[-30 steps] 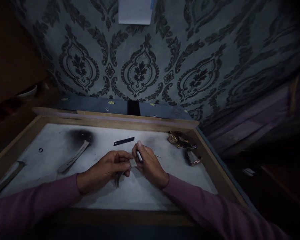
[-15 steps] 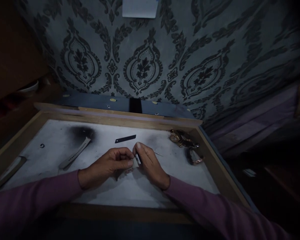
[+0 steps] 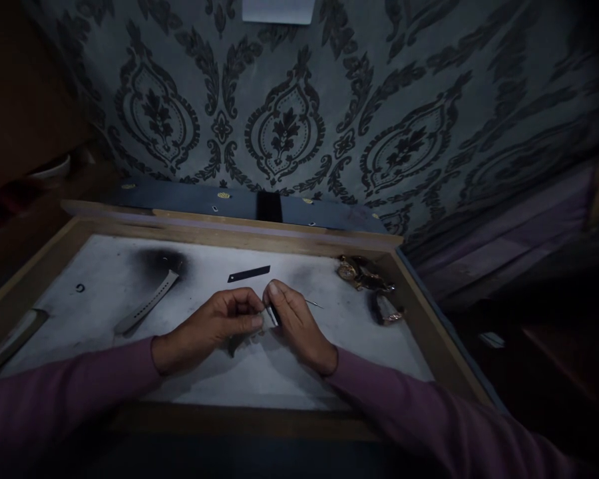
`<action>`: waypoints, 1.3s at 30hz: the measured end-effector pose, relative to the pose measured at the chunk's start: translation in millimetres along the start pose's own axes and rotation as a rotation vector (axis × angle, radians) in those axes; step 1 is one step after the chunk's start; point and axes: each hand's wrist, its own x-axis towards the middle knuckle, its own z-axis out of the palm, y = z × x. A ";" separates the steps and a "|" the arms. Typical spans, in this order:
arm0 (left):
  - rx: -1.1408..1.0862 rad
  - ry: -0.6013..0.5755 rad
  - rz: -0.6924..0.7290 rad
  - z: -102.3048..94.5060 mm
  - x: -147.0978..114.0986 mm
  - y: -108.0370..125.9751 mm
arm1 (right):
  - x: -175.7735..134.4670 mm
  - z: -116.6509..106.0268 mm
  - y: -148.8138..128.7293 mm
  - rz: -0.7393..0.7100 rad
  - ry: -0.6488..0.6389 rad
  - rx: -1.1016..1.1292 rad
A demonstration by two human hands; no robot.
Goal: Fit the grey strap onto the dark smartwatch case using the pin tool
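My left hand [image 3: 207, 329] is closed in a pinch, thumb against fingers, on something too small and dark to make out. My right hand [image 3: 302, 326] meets it at the fingertips, closed round a small dark piece with a pale edge [image 3: 273, 315]. Its kind cannot be told. Below the fingers hangs or lies a dark, partly hidden object [image 3: 235, 343]. Beyond the right knuckles a thin metal rod [image 3: 314, 304] sticks out; whether it is held is unclear. A dark cutter blade [image 3: 249, 273] lies just past both hands on the white surface.
A wooden rim [image 3: 239, 225] frames the white surface. Left of my hands are a grey watch strap [image 3: 147, 305], a small dark ring [image 3: 80, 288] and a curved band [image 3: 17, 340]. Watches [image 3: 348, 271] lie at the back right, near another dark shiny piece [image 3: 387, 309].
The small piece between my hands has tilted, showing less of its pale face. My hands otherwise keep their pinch; the whole view has shifted slightly.
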 end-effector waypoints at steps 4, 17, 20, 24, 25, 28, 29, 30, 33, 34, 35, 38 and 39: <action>0.006 -0.016 0.002 -1.0 -0.1 -0.4 | 0.0 0.2 0.1 -0.011 -0.009 0.000; 0.236 -0.172 -0.025 2.8 -4.5 5.9 | -2.1 -0.2 -1.8 -0.043 -0.016 -0.034; 0.276 -0.187 -0.003 4.0 -4.6 10.1 | -0.7 0.1 1.4 -0.025 -0.026 0.013; 0.293 -0.179 0.014 4.8 -4.6 12.3 | -1.0 2.1 6.8 0.090 -0.068 0.108; 0.286 -0.180 0.014 4.8 -4.7 11.9 | -1.4 2.8 7.8 0.128 -0.087 0.134; 0.254 -0.182 0.018 4.7 -4.9 9.7 | -2.6 4.2 8.6 0.146 -0.090 0.141; 0.250 -0.181 0.020 4.6 -5.0 9.2 | -2.8 4.3 8.1 0.114 -0.073 0.116; 0.249 -0.179 0.022 4.7 -5.0 8.8 | -2.9 4.2 7.2 0.075 -0.054 0.086; 0.259 -0.180 0.016 5.5 -5.3 8.6 | -3.7 3.4 3.1 -0.029 -0.012 -0.005; 0.261 -0.181 0.012 5.9 -5.4 8.6 | -4.4 3.3 1.4 -0.054 -0.001 -0.033; 0.263 -0.182 0.006 6.3 -5.6 8.6 | -5.3 3.2 -0.2 -0.072 0.009 -0.060; 0.274 -0.181 -0.003 7.8 -6.7 8.2 | -9.3 3.9 -4.6 -0.105 0.044 -0.129; 0.279 -0.178 -0.004 8.3 -7.2 8.1 | -10.7 4.3 -5.6 -0.111 0.055 -0.150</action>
